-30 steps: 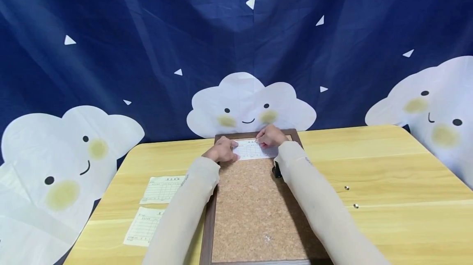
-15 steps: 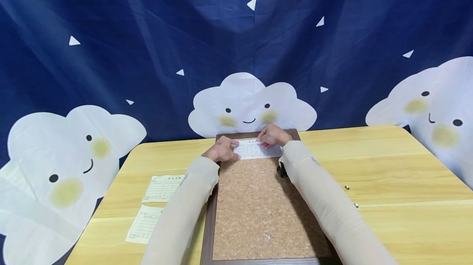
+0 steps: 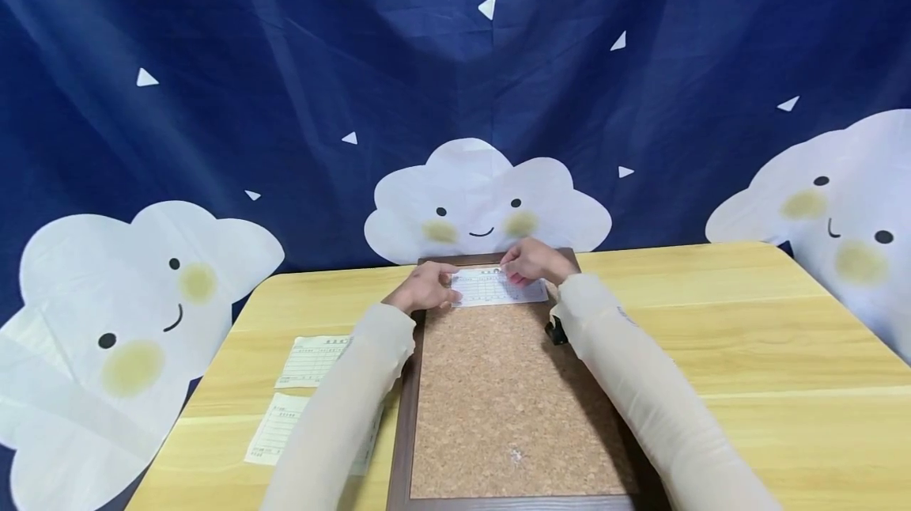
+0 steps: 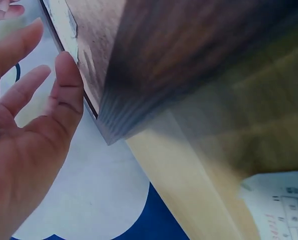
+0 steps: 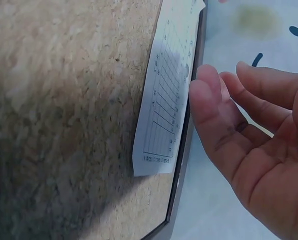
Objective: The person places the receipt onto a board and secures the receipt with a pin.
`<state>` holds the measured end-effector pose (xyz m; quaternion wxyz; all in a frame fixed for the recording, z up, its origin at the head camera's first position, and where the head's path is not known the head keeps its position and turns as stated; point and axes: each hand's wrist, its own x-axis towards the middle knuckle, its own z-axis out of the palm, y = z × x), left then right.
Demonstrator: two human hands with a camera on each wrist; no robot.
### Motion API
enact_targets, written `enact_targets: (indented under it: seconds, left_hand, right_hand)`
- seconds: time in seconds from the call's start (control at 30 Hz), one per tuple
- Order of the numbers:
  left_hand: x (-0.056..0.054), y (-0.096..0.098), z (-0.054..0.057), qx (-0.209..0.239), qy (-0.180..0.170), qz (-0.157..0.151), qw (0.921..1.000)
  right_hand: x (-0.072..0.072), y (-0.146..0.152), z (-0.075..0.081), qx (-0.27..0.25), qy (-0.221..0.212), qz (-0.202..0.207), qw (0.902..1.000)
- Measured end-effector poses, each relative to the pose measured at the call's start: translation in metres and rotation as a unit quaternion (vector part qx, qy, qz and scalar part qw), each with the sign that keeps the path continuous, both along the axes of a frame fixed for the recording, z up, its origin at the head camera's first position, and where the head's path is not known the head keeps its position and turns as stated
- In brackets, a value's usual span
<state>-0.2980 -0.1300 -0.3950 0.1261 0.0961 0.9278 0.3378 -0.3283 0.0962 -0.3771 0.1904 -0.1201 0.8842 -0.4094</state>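
Observation:
A white printed slip point(image 3: 484, 289) lies across the top of a cork board point(image 3: 498, 392) with a brown wooden frame. My left hand point(image 3: 425, 286) rests at the slip's left end, thumb and fingers apart in the left wrist view. Over the slip's upper right part is my right hand point(image 3: 535, 261). Its fingers point(image 5: 206, 107) are loosely bent in the right wrist view, thumb apart, nothing seen between them. On the slip's top edge, left of the right fingertips, sits a small dark round spot point(image 3: 497, 270), too small to identify surely.
Two more printed slips, an upper one point(image 3: 308, 361) and a lower one point(image 3: 274, 428), lie on the wooden table point(image 3: 783, 321) left of the board, partly under my left sleeve. A blue cloud-patterned curtain point(image 3: 427, 60) hangs behind the table.
My right hand has shifted a little to the right along the slip, uncovering the dark spot. My right sleeve now hides the two small metal pieces that showed on the table earlier.

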Motion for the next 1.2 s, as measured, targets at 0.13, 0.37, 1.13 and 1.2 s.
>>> enact_targets:
  seconds: [0.13, 0.37, 1.13, 1.2]
  left_hand:
    - [0.001, -0.004, -0.002, 0.026, -0.004, 0.003, 0.9996]
    - [0.004, -0.011, -0.001, 0.072, 0.012, 0.015, 0.9972]
    - [0.026, -0.024, 0.007, 0.108, 0.073, 0.031, 0.9910]
    - [0.029, -0.024, 0.008, 0.111, 0.071, 0.029, 0.9909]
  right_hand:
    - [0.003, 0.003, 0.004, 0.003, 0.004, 0.006, 1.0000]
    - [0.010, 0.012, 0.009, 0.018, 0.025, 0.010, 0.9995]
    - [0.044, 0.040, 0.015, -0.006, 0.096, 0.029, 0.9950]
    - [0.047, 0.042, 0.014, -0.006, 0.100, 0.029, 0.9945]
